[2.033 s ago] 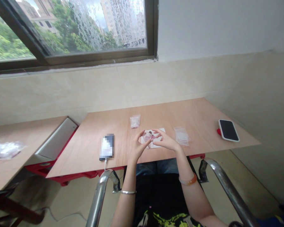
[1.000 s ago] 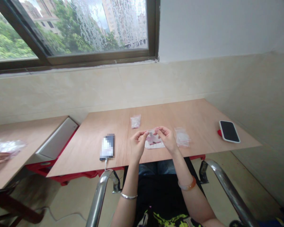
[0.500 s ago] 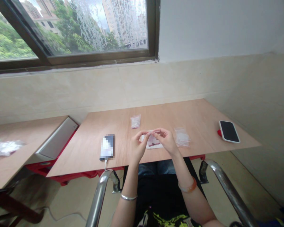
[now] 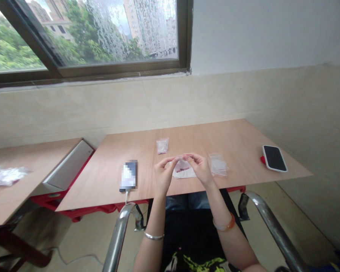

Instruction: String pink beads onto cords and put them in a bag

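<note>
A small clear plastic bag [image 4: 182,164] with dark red bits near its bottom hangs between my two hands. My left hand [image 4: 164,173] pinches its top edge on one side, thumb against fingers. On the other side, my right hand [image 4: 200,168] grips the same edge in a pinch. Behind and below the bag, a white sheet or packet [image 4: 187,174] lies on the wooden table [image 4: 204,136]. Just right of my right hand is a stack of flat clear bags [image 4: 218,165].
A clear bag of small whitish pieces [image 4: 162,146] lies farther back. To the left is a phone [image 4: 129,175] with a white cable; at the right, a white-cased phone [image 4: 274,158] rests on something red. Metal armrests [image 4: 117,234] flank me. More plastic bags [image 4: 7,175] lie on the left table.
The bag and its dark red bits have shifted slightly up and left, showing more of the white sheet below. My hands have spread slightly apart.
</note>
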Demonstrator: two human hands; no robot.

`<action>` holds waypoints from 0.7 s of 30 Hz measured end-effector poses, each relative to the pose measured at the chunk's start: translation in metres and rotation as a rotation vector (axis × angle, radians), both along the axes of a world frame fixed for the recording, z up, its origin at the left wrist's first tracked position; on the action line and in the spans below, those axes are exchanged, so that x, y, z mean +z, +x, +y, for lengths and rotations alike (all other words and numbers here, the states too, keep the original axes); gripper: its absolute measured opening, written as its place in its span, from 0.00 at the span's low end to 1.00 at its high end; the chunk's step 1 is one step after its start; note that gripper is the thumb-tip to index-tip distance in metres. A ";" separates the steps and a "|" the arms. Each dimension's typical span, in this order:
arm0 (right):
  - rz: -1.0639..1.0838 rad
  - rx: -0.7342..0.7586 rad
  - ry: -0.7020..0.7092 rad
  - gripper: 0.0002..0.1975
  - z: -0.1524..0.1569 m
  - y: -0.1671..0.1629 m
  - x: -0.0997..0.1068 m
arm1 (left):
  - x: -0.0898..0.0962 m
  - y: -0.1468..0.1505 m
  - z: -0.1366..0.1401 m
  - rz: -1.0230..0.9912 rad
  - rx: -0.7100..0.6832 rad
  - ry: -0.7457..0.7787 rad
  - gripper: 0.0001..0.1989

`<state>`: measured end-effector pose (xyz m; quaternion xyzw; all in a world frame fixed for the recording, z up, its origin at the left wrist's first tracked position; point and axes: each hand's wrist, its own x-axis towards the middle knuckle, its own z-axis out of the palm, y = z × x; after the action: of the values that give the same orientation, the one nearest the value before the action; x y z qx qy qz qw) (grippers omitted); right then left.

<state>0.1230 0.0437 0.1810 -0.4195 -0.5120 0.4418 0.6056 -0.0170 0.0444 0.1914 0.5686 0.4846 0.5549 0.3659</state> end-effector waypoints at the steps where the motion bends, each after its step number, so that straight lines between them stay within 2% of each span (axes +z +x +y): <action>1: -0.012 0.001 0.013 0.12 0.000 0.001 0.001 | 0.000 -0.002 0.000 0.002 0.003 0.001 0.12; 7: -0.076 0.030 0.062 0.16 0.000 0.002 0.004 | -0.003 -0.013 0.005 -0.009 -0.050 -0.007 0.10; 11: -0.057 0.084 -0.043 0.18 0.011 -0.004 -0.007 | -0.011 -0.023 0.013 -0.079 -0.073 -0.082 0.10; 13: -0.034 0.098 -0.099 0.19 0.020 -0.009 -0.014 | -0.019 -0.030 0.018 -0.092 -0.123 -0.128 0.11; 17: 0.028 0.024 -0.121 0.21 0.047 -0.019 -0.027 | -0.037 -0.042 0.032 -0.073 -0.199 -0.192 0.13; 21: 0.007 0.021 -0.120 0.19 0.082 -0.031 -0.031 | -0.053 -0.053 0.061 -0.047 -0.118 -0.162 0.12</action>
<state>0.0923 0.1254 0.1495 -0.4479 -0.4867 0.4794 0.5768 -0.0700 0.1055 0.1383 0.5515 0.4848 0.5045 0.4542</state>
